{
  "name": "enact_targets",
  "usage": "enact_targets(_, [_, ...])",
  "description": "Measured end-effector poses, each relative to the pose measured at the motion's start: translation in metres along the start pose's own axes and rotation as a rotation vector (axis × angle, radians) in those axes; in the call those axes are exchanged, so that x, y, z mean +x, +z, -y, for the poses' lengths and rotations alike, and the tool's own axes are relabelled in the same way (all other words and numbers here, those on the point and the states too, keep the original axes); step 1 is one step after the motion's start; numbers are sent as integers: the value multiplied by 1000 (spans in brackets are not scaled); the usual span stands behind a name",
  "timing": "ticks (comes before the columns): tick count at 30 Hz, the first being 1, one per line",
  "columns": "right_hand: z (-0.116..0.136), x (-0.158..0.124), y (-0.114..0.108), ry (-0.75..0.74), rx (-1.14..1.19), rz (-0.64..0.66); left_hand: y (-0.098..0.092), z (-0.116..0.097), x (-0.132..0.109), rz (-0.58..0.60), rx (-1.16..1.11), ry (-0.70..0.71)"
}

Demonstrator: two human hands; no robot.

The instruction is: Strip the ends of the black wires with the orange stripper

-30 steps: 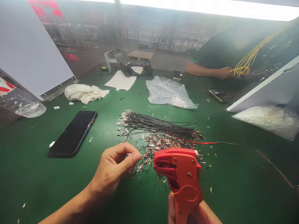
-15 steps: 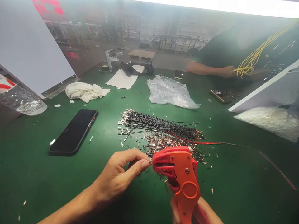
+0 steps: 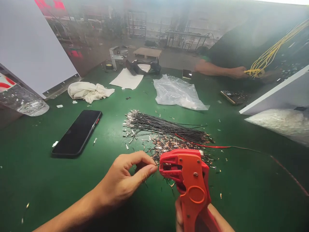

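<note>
My left hand (image 3: 131, 175) pinches a thin black wire (image 3: 157, 165) between thumb and forefinger, its end at the mouth of the red and orange wire stripper (image 3: 190, 180). Wrapped round the stripper's handles is my right hand (image 3: 180, 212), mostly hidden behind the tool. The stripper's jaws point left and stand a little apart. Just beyond lies a bundle of black wires (image 3: 164, 125) with metal terminals at the left ends and copper at the right. Between bundle and tool, a heap of wire scraps (image 3: 166, 143) covers the green table (image 3: 116, 129).
A black phone (image 3: 77, 133) lies at left, near a clear bottle (image 3: 26, 101) and a white cloth (image 3: 89, 91). A plastic bag (image 3: 177, 91) and paper (image 3: 126, 79) are farther back. A red strip (image 3: 217, 147) runs right. Opposite, a person's hand (image 3: 238, 72) holds yellow wires (image 3: 267, 53).
The stripper has shifted slightly right, and its jaws look wider apart. A short length of wire now shows between my left fingertips and the jaws. The view has tilted slightly.
</note>
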State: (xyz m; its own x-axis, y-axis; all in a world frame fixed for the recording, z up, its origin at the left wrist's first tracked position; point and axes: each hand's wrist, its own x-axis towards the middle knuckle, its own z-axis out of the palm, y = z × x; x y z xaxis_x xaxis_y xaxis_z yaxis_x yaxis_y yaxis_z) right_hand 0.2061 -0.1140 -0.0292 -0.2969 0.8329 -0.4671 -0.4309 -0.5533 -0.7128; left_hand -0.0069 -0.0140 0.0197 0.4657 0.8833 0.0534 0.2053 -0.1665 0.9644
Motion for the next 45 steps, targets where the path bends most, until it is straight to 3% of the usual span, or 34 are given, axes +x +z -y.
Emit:
enact_targets(5, [-12, 65, 9, -74, -13, 5, -1, 0, 1, -12, -2, 5])
enact_targets(8, [-19, 79, 9, -87, -25, 16, -4, 1, 0, -8, -29, -23])
enact_targets(15, [-9, 59, -2, -89, -59, 24, -8, 3, -3, -10, 22, 23])
enact_targets(22, [15, 47, 11, -54, -121, 11, -12, 2, -2, 50, 34, 115])
enact_targets(29, [16, 33, 10, -34, -144, 6, -14, 3, -6, 31, 78, 12])
enact_targets(38, [29, 39, 22, -73, -121, -26, -11, 1, -3, -10, 145, 22])
enact_targets(45, [34, 36, 25, -70, -120, -63, -10, 2, -5, 45, 121, 20])
